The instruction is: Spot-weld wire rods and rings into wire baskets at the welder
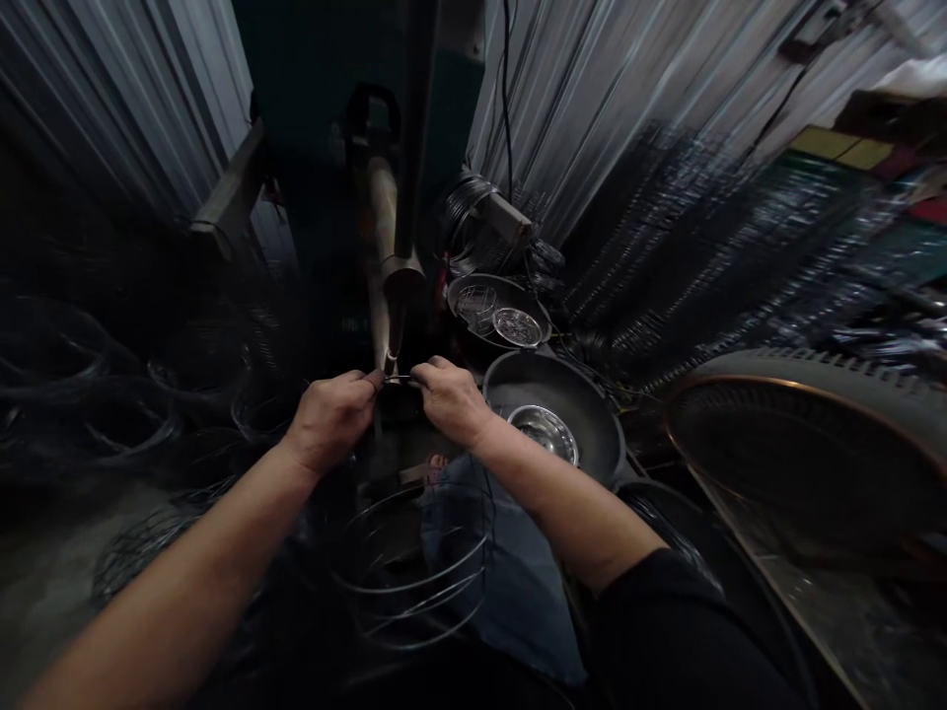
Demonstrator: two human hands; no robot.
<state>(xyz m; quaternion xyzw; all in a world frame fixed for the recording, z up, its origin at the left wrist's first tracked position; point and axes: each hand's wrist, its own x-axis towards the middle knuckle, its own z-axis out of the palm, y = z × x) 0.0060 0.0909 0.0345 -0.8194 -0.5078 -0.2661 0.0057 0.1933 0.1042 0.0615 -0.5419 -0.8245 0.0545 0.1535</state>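
1. We note a dark round pan [584, 394] right of centre, with a shiny steel bowl [546, 431] lying in it.
2. Behind it sits a grey tray [463, 286] holding small round wire discs [516, 326].
3. Far right: a large round fan guard [806, 444] with a copper-toned rim.
4. Stacked wire grids [710, 227] stand before the corrugated wall [592, 89].
5. Left: dark wire coils [89, 394], blurred.

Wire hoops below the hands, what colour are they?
The wire hoops are shiny silver-grey, clearest in the head view.
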